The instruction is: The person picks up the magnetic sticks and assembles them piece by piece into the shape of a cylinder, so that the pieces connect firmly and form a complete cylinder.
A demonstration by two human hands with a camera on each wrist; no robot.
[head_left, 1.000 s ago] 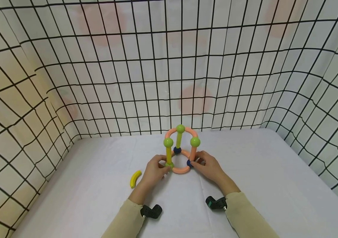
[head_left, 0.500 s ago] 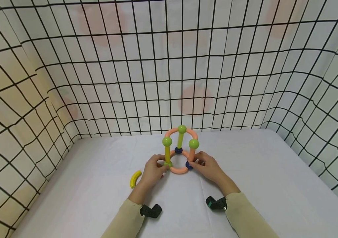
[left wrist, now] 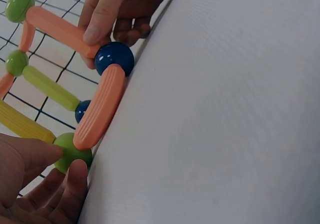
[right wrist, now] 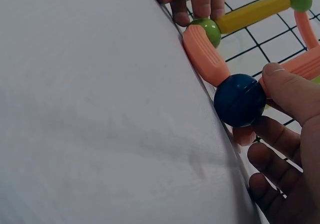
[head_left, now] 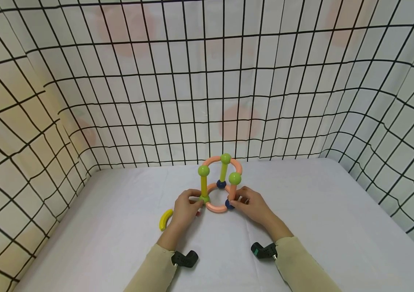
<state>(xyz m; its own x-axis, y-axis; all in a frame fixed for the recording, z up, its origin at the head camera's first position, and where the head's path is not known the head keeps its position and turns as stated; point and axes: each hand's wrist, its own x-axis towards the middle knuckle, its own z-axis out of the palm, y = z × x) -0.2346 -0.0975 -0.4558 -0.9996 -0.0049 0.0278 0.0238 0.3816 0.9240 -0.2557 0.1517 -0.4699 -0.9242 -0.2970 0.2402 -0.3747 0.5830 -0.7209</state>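
A toy frame of building sticks and balls stands upright on the white-covered table point(head_left: 301, 202). Curved orange sticks form a ring at its top and bottom, joined by three upright sticks. My left hand point(head_left: 186, 209) pinches the lower green ball point(left wrist: 67, 151), below the yellow stick point(head_left: 204, 186). With thumb and fingers, my right hand point(head_left: 252, 205) holds the straight orange stick point(left wrist: 62, 31) at its lower end. Its index fingertip also touches the dark blue ball point(right wrist: 240, 99) there. The second blue ball point(head_left: 221, 184) sits at the back, under a light green stick point(head_left: 223, 172).
A loose curved yellow stick point(head_left: 165, 220) lies left of my left hand. Beside that hand a small red thing point(head_left: 198, 213) shows, mostly hidden. Black grid netting point(head_left: 178, 101) rises behind and along both sides of the table.
The frame has turned clockwise as seen from above: its back upright went right, the right one came nearer and left, the left one went back. Both hands stayed on it, shifting slightly.
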